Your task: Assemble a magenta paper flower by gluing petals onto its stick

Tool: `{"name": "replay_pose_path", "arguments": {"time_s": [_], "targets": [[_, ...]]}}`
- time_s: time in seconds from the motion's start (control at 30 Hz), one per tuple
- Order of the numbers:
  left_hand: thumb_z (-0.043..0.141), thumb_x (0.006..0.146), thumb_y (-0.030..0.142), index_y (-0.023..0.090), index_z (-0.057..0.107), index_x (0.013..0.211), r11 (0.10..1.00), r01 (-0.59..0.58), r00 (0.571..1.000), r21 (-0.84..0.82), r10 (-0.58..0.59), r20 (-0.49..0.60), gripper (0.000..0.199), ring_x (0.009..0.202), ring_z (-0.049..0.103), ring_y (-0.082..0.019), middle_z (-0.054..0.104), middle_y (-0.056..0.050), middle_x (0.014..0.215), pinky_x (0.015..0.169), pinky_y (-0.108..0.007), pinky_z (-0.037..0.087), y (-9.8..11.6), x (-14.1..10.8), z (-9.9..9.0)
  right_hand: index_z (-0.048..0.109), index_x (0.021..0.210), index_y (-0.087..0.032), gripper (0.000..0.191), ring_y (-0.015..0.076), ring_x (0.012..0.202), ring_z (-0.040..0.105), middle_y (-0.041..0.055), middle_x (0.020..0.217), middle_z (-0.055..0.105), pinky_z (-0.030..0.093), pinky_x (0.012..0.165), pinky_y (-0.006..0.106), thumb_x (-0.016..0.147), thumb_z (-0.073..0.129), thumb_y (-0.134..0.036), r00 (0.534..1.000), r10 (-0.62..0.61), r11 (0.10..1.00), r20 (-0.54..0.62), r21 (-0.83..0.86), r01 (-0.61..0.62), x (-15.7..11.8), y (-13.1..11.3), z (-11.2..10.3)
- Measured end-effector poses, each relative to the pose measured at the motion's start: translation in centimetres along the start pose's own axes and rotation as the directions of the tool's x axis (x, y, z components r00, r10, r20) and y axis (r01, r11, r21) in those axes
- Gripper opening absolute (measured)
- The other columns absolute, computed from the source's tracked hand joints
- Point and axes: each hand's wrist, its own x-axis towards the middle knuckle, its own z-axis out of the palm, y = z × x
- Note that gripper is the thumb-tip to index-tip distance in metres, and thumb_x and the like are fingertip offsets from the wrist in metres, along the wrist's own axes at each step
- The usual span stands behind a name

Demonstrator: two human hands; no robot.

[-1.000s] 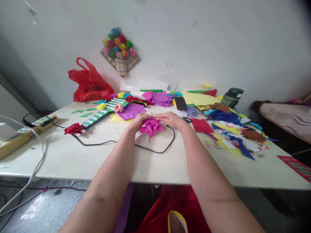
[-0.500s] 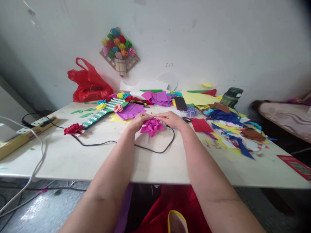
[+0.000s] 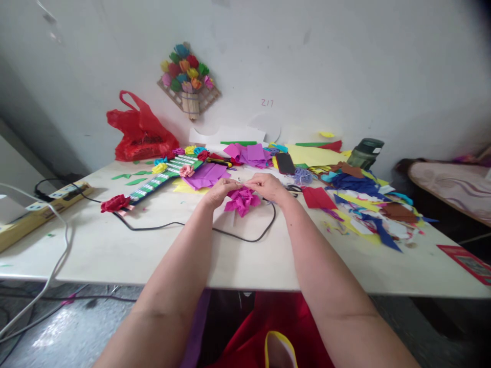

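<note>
A magenta paper flower [image 3: 242, 202] hangs just under my fingers, its petals spread towards me above the white table [image 3: 245, 260]. My left hand [image 3: 221, 191] pinches its base from the left side. From the right, my right hand [image 3: 265, 186] also pinches at the base, fingers bent and pressed together. The fingertips of both hands nearly meet there, and the small part between them is hidden.
A black cable [image 3: 245, 239] curves round beneath the hands. Left stand a green-and-white strip [image 3: 161, 180] with paper flowers and a red bag [image 3: 141, 135]. Rightward lie a phone [image 3: 285, 164], red paper [image 3: 318, 198], coloured scraps [image 3: 356, 184] and a bottle [image 3: 366, 153].
The magenta flower has shifted slightly to the right and turned a little. My right hand's fingers have moved slightly and are more bent; my left hand is nearly still.
</note>
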Motion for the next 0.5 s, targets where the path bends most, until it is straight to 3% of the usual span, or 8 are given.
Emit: {"name": "replay_pose_path", "arguments": {"time_s": [0.5], "targets": [[0.069, 0.061, 0.030, 0.013, 0.060, 0.058, 0.999, 0.052, 0.999, 0.000, -0.052, 0.002, 0.020, 0.046, 0.041, -0.008, 0.052, 0.001, 0.049, 0.050, -0.025, 0.031, 0.44, -0.08, 0.21, 0.078, 0.083, -0.022, 0.016, 0.0127, 0.073, 0.059, 0.0027, 0.085, 0.071, 0.037, 0.063, 0.024, 0.082, 0.063, -0.024, 0.998, -0.047, 0.997, -0.042, -0.057, 0.045, 0.02, -0.76, -0.10]]}}
